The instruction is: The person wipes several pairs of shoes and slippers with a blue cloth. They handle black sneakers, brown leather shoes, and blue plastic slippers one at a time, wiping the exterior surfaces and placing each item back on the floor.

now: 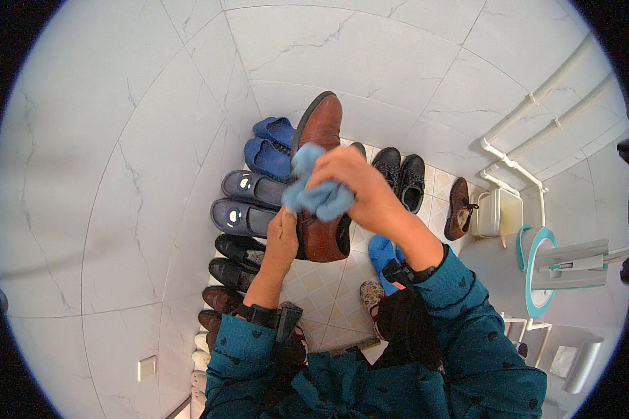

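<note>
A brown leather shoe [322, 123] is held up before me, toe pointing away and its dark sole turned to the left. My left hand [282, 238] grips it along the sole side near the heel. Bunched in my right hand [354, 180] is a light blue cloth [320, 196], which lies over the laced middle of the shoe. Cloth and fingers are slightly blurred, and they hide the laces. The heel and the shoe's opening show below the cloth.
Blue slippers [267, 157], dark slides [243, 217] and several dark shoes [235, 275] line the left wall. Black lace-up shoes [412, 180] stand by the far wall. At right are another brown shoe [457, 209], a whitish bucket [498, 212], a teal-rimmed appliance [540, 272] and white pipes [508, 157].
</note>
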A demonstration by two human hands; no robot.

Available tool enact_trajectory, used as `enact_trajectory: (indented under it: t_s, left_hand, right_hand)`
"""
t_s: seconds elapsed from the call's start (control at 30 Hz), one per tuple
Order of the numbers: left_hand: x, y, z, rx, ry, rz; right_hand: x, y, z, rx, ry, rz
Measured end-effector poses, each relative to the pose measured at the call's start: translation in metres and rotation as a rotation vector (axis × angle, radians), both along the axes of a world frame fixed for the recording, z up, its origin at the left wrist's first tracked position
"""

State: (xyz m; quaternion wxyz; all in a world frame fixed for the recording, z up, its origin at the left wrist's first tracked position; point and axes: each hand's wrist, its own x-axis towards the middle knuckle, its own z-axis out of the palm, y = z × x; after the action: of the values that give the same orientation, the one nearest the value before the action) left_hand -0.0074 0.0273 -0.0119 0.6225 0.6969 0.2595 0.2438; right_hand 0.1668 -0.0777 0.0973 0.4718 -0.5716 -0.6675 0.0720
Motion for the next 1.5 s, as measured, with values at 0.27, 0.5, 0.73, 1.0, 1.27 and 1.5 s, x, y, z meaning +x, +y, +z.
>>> enact_trajectory:
  t_s: [0.27, 0.5, 0.73, 1.0, 1.27, 1.5]
  left_hand:
    - [0.002, 0.004, -0.01, -0.148, -0.139, 0.026]
    - [0.003, -0.006, 0.002, 0.075, 0.011, 0.023]
    - [0.0, 0.002, 0.005, 0.076, 0.016, 0.139]
    - [-0.002, 0.002, 0.008, 0.144, 0.028, 0.061]
    - [-0.007, 0.028, -0.007, 0.164, 0.037, 0.039]
    - [0.003, 0.009, 0.008, -0.042, 0.052, 0.168]
  right_hand:
    - [0.037, 0.001, -0.004, -0.07, 0.495, -0.651]
    - [0.019, 0.015, -0.039, -0.036, 0.425, -0.614]
    - [0.001, 0.01, 0.002, 0.017, 0.115, -0.072]
    - [0.014, 0.016, -0.005, 0.15, -0.05, -0.325]
    - [-0.039, 0.011, -0.027, -0.045, -0.055, 0.166]
    - [0.008, 0.023, -0.031, 0.084, 0.031, -0.339]
